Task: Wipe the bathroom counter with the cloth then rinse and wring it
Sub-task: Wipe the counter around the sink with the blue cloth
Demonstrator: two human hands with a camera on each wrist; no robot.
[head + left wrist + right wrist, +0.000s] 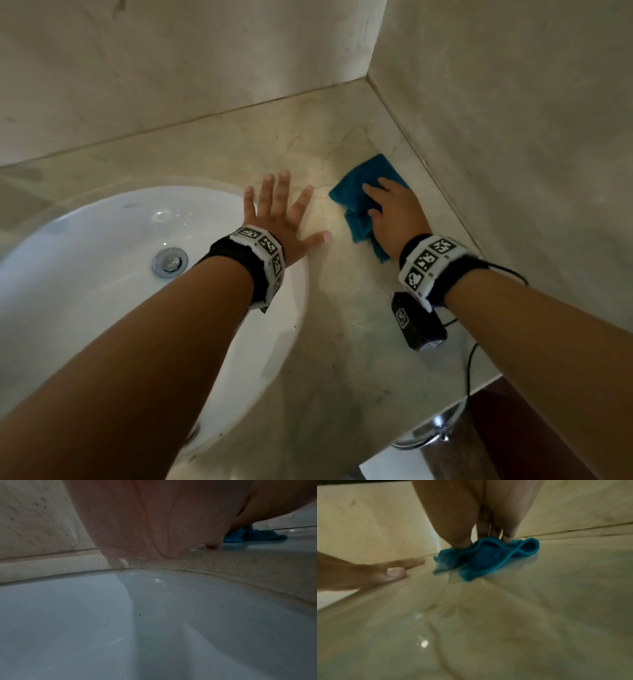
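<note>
A crumpled blue cloth (pixel 356 185) lies on the beige marble counter (pixel 342 342) close to the right-hand wall. My right hand (pixel 394 212) rests flat on top of it, and in the right wrist view its fingers (pixel 464 539) press down into the cloth (pixel 488 557), which bunches up in folds. My left hand (pixel 284 209) lies flat on the bare counter with fingers spread, between the sink and the cloth, a short gap from it. The left wrist view shows my palm (pixel 154 520) on the counter and the cloth (pixel 257 535) beyond.
A white oval sink (pixel 85 240) with a chrome drain plug (pixel 170 262) is sunk into the counter at the left, under my left forearm. Walls close the counter at the back and right. The counter's front edge (pixel 479 383) runs at lower right, with a chrome fitting (pixel 431 428) below.
</note>
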